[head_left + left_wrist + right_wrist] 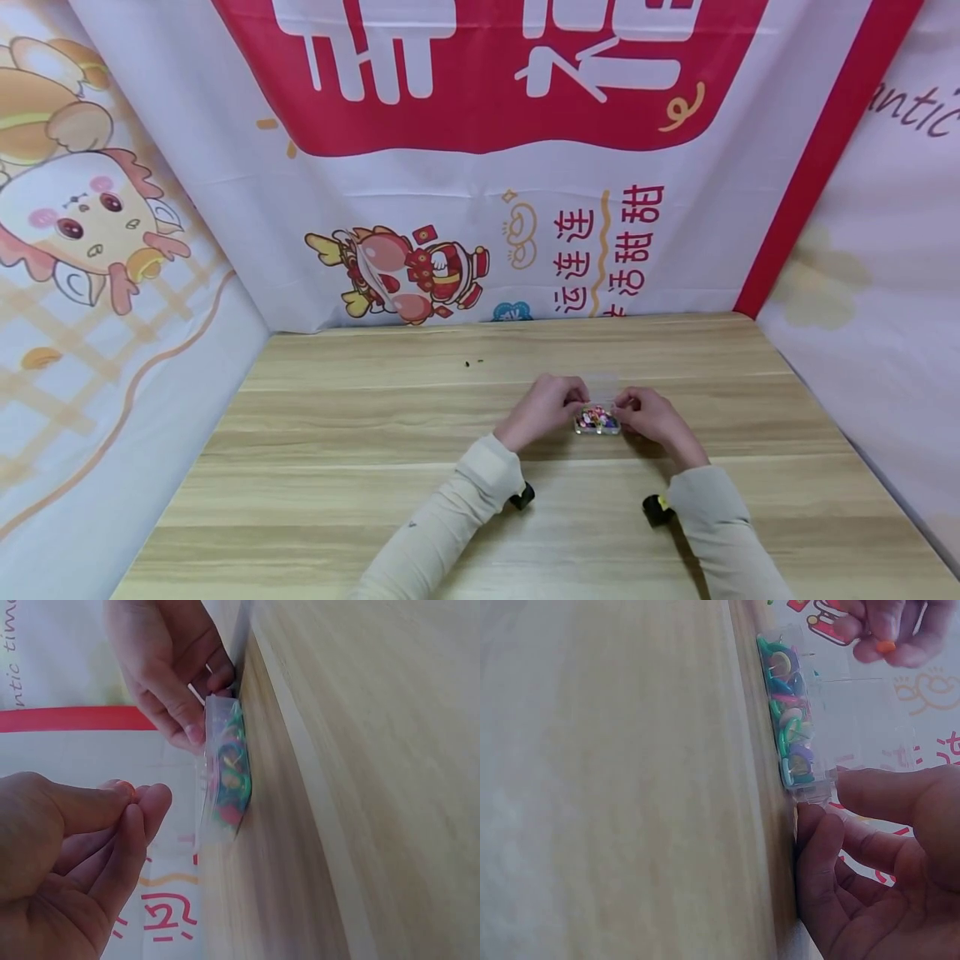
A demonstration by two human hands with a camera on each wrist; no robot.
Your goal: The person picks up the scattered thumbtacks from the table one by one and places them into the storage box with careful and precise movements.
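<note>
A small clear plastic box [597, 429] stands on the table with its transparent lid [866, 712] raised at the back. Inside it lie colourful thumbtacks [781, 662], their thin metal points showing, and what look like coloured paper clips [783, 739]. My left hand [543, 408] is just left of the box, apart from it. Between its thumb and fingertips it pinches a small orange piece [886, 646], mostly hidden by the fingers. At the box's right end, my right hand [652, 419] grips the corner between thumb and fingers.
Two tiny dark bits [467, 363] lie on the wooden table [337, 417] farther back, to the left. Printed cloth [420, 183] hangs behind the table and along both sides. A black wrist device [658, 510] sits at the right cuff.
</note>
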